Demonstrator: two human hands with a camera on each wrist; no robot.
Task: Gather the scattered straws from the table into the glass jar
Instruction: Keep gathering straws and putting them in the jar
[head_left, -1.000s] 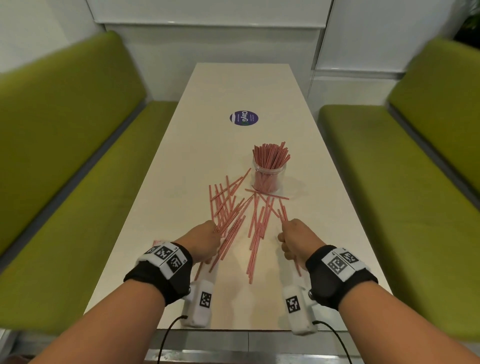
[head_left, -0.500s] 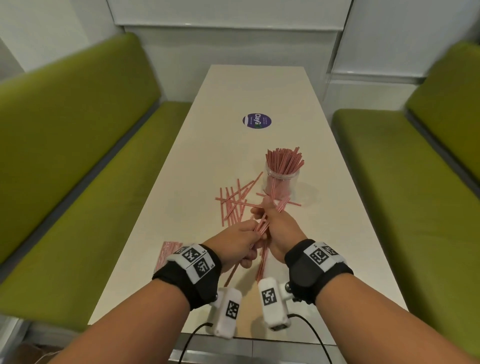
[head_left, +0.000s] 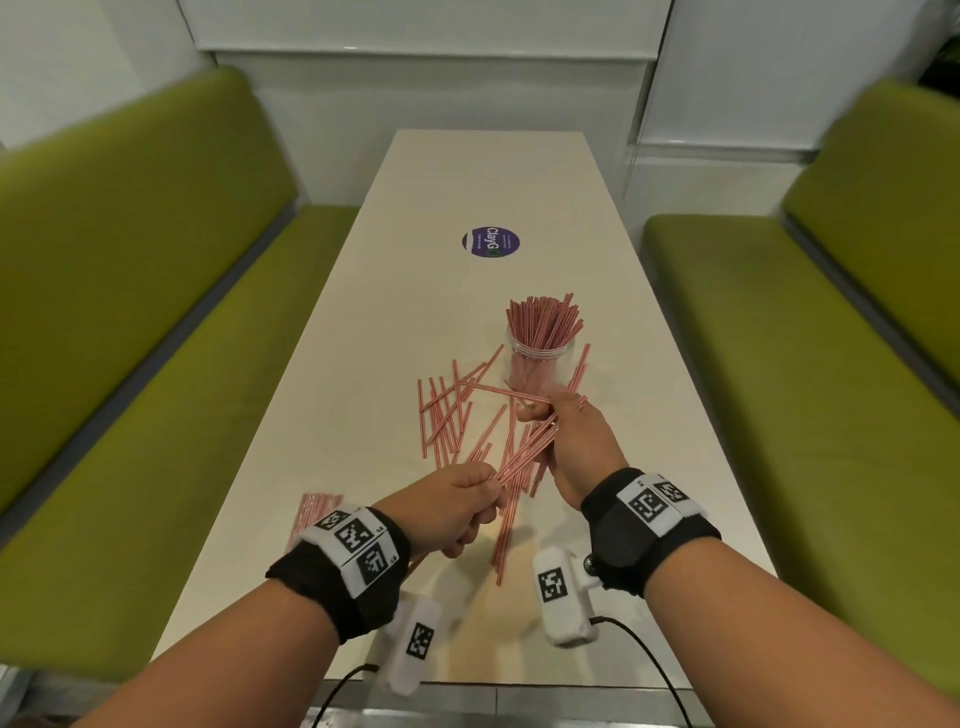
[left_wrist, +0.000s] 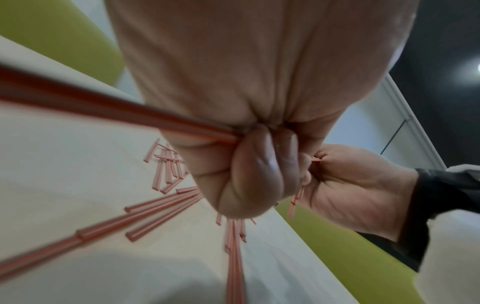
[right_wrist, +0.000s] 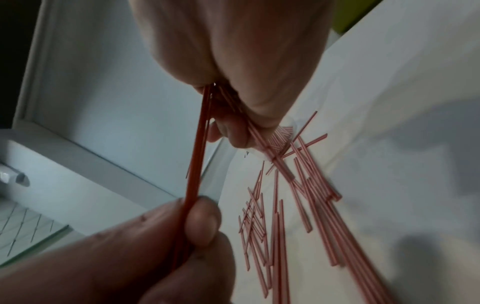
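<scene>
A clear glass jar (head_left: 537, 366) stands mid-table, packed with red-and-white striped straws. Loose straws (head_left: 447, 415) lie scattered on the table in front of it and to its left. My right hand (head_left: 558, 421) grips a bundle of straws (head_left: 524, 449) just in front of the jar. My left hand (head_left: 470, 493) pinches the near end of the same bundle. In the right wrist view the bundle of straws (right_wrist: 197, 164) runs from my right hand (right_wrist: 233, 107) down to the left hand (right_wrist: 187, 226). In the left wrist view my left hand (left_wrist: 249, 156) is curled round straws (left_wrist: 116, 115).
A long cream table (head_left: 519, 182) runs away from me, with a round purple sticker (head_left: 491, 242) beyond the jar. Green benches (head_left: 130, 312) flank it on both sides. A small pile of straws (head_left: 314, 512) lies at the left near edge.
Both hands have lifted off the table and come together. They now hold one bundle of straws between them, with the right hand raised toward the jar.
</scene>
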